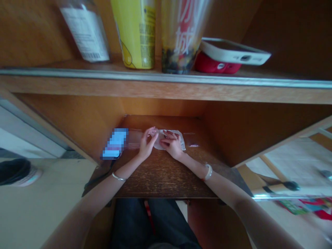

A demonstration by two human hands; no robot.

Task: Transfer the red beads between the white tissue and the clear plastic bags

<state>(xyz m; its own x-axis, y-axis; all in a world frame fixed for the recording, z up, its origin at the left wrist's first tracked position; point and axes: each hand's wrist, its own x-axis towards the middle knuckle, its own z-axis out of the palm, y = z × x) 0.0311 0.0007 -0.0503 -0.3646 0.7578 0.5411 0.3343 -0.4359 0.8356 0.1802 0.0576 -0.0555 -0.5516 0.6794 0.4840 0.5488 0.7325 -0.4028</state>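
Note:
A crumpled white translucent plastic sheet or bag (180, 135) lies on the dark wooden desk top (155, 176). My left hand (148, 142) is at its left edge, thumb and fingertips drawn together in a pinch; what is between them is too small to make out. Over the sheet, my right hand (171, 142) has its fingers bent down with the thumb opposite. Something small and dark shows near those fingertips, too small to name. A clear flat plastic strip or packet (134, 138) rests left of my left hand. Right of the sheet are small reddish bits (194, 145).
A phone with a blurred-out screen (114, 143) leans at the desk's left. On the shelf above stand a labelled bottle (86, 34), a yellow can (137, 34) and a clear cup (178, 45), beside a white device (234, 52) on a red case (216, 65). A bin (18, 173) is on the left floor.

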